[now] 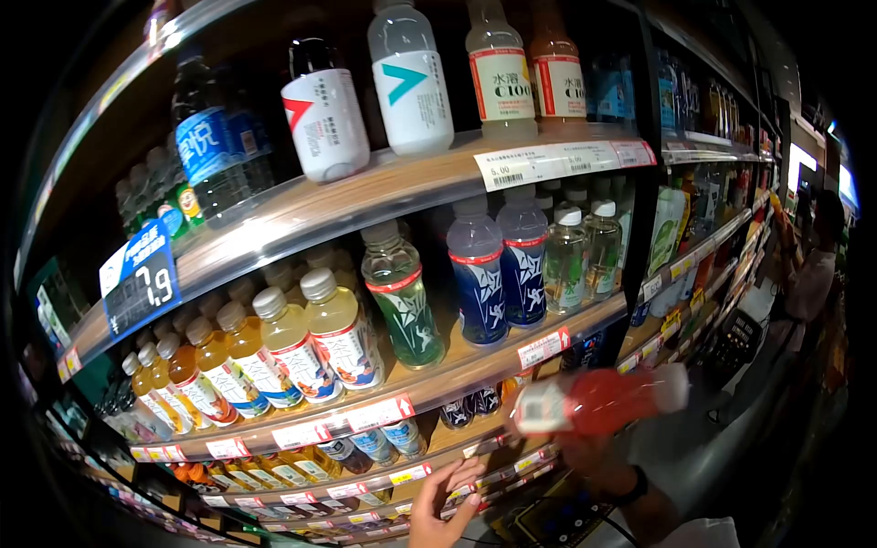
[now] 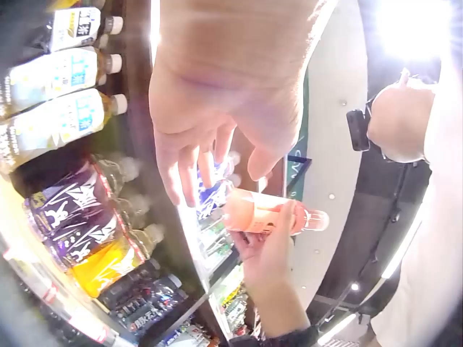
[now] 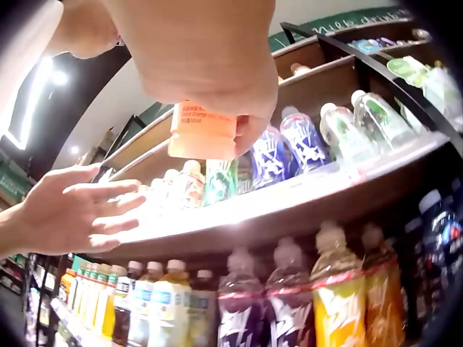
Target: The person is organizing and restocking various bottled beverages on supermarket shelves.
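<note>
My right hand (image 1: pixel 598 464) grips a bottle of red-pink drink (image 1: pixel 603 402) lying sideways in front of the shelves, its white cap toward the right. In the left wrist view the fingers and thumb of that hand wrap round the bottle (image 2: pixel 253 211). The bottle's lower end with its orange label (image 3: pixel 202 130) shows beneath the hand in the right wrist view. Empty, with fingers spread and relaxed, my left hand (image 1: pixel 441 507) is held low to the left of the bottle, near the lower shelves. The right wrist view shows the left hand (image 3: pixel 76 210) with its fingers apart.
Shelves of bottled drinks fill the left and centre. Blue-labelled bottles (image 1: pixel 481 285), a green bottle (image 1: pixel 402 301) and yellow juice bottles (image 1: pixel 343 333) line the middle shelf (image 1: pixel 484 373). A price sign (image 1: pixel 142 279) hangs at the left. Another person (image 1: pixel 813 265) stands down the aisle.
</note>
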`<state>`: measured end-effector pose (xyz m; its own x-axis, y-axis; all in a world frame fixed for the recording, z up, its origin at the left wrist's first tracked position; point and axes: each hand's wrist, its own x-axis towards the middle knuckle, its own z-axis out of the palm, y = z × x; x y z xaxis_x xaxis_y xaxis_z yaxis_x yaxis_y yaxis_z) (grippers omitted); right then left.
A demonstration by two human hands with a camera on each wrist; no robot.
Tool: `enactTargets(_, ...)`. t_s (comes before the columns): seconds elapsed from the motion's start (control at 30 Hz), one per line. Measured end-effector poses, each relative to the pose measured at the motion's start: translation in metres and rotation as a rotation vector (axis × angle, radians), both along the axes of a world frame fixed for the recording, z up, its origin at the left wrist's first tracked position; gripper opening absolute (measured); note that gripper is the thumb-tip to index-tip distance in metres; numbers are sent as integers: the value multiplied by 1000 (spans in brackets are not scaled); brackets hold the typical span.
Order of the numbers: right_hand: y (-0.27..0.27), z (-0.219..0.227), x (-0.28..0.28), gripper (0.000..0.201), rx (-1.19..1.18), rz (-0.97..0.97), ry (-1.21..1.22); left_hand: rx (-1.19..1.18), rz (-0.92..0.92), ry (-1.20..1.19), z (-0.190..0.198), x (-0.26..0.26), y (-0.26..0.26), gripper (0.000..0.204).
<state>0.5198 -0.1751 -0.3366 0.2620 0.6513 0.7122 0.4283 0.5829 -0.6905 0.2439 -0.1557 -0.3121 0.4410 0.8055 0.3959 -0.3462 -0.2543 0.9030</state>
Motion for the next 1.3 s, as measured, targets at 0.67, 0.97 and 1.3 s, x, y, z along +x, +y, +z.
enactTargets(0.67, 114, 371, 164, 48, 550, -712, -361, -47, 41, -48, -17, -58, 66, 25)
enactTargets(0.97, 130, 400, 171, 65, 378, -847, -464, 59, 141, -33, -1, -103, 90, 31)
enactTargets(1.3, 111, 420, 170, 56, 131, -676, -450, 36, 104, -80, -30, -118, 112, 32)
